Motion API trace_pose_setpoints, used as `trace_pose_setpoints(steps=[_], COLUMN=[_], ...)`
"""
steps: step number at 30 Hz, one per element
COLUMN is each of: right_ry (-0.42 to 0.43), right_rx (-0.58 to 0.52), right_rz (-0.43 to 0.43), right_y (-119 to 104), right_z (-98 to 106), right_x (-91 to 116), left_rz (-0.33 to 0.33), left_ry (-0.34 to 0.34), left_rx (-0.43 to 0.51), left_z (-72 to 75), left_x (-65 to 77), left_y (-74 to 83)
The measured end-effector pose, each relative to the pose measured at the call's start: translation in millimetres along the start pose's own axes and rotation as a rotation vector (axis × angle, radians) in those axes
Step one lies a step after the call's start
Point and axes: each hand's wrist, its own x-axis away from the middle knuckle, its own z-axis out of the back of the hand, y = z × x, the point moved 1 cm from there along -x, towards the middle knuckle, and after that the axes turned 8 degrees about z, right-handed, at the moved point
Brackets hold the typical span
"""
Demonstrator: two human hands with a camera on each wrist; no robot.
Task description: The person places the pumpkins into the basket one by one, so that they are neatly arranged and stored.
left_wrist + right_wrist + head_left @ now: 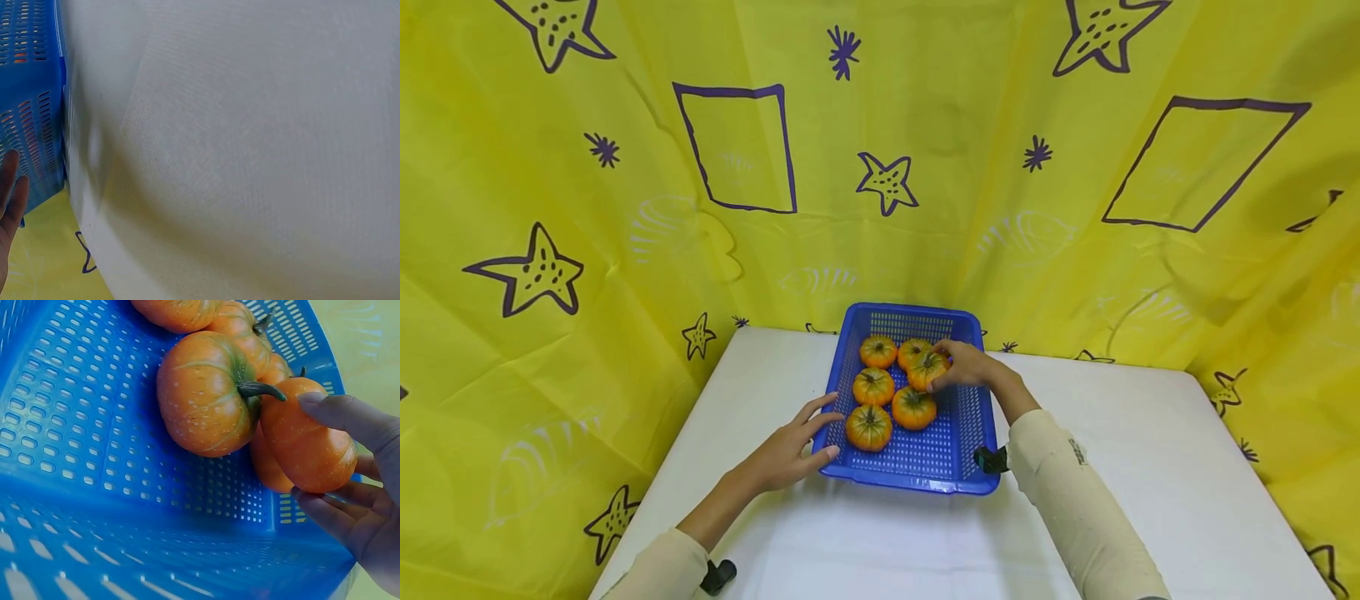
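Note:
Several small orange pumpkins with green tops lie in a blue plastic basket (910,479). My right hand (964,365) reaches over the basket's right side and grips one pumpkin (928,371), thumb on one side and fingers on the other. In the right wrist view that pumpkin (309,444) sits between the thumb and fingers of the hand (369,487), beside another pumpkin (206,394). At the basket's left wall my left hand (790,454) has its fingers spread and holds nothing. The left wrist view shows only part of this hand (9,206) by the perforated wall.
The basket stands on a white-covered table (1120,450), towards its back edge. A yellow curtain (940,242) with drawn stars and rectangles hangs behind and along both sides. Dark straps with small devices (991,460) are on both wrists.

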Motion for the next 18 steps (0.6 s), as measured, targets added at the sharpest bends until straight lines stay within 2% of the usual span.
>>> trace_pose_setpoints(steps=[8,18], right_ry=[0.012,0.032], right_rx=[-0.018,-0.002], right_rz=[-0.007,-0.056], right_y=[-0.5,-0.6], right_z=[-4.6,-7.0], right_x=[-2.6,-7.0], left_rz=[0.007,0.009], left_ry=[-0.001,-0.002], left_rx=[-0.003,-0.003], left_z=[-0.4,-0.8], left_x=[1.0,-0.5], left_y=[-0.3,-1.2])
